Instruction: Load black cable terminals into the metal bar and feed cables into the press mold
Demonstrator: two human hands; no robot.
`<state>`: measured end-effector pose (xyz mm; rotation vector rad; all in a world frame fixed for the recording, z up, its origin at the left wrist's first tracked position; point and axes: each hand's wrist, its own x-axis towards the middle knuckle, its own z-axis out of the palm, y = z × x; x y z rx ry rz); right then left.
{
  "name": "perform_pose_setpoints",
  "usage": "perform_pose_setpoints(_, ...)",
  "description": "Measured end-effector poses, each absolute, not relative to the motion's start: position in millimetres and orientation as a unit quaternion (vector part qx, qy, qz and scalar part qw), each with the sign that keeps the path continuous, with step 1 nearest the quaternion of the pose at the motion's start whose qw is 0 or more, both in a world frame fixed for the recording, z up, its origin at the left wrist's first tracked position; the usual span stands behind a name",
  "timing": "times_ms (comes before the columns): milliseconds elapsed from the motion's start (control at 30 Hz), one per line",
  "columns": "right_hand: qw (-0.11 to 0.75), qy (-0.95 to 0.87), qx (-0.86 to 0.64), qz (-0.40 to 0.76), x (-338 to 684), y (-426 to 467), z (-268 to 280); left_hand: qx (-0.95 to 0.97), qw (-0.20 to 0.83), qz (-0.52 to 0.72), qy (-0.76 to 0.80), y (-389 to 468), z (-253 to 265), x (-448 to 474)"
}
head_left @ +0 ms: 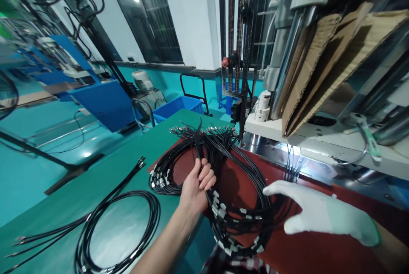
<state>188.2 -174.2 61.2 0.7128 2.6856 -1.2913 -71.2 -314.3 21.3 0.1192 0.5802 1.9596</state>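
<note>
My left hand, bare, is closed in a fist at the left side of a large coil of black cables. A dark strip runs down into the fist; the fingers hide what exactly they grip there. Silver metal tabs sit along the coil below the fist. My right hand wears a white glove and is open, thumb and fingers apart, at the coil's right side. Its fingertips are close to the cables; whether they touch, I cannot tell. Behind my left hand lies another coil of black cables with metal tabs.
A separate black cable coil lies on the green table at left. The coils by my hands rest on a red-brown mat. At right stands a press machine with folded cardboard. A blue bin stands beyond the table.
</note>
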Motion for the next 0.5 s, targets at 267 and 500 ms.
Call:
perform_pose_setpoints(267, -0.092, 0.721, 0.078, -0.682, 120.0, -204.8, 127.2, 0.345, 0.478, 0.716, 0.374, -355.1, 74.2, 23.3)
perform_pose_setpoints(500, -0.174, 0.660, 0.079, -0.727, 139.8, -243.7, 243.0, 0.704, 0.490, 0.383, 0.343, -340.3, 63.1, 85.8)
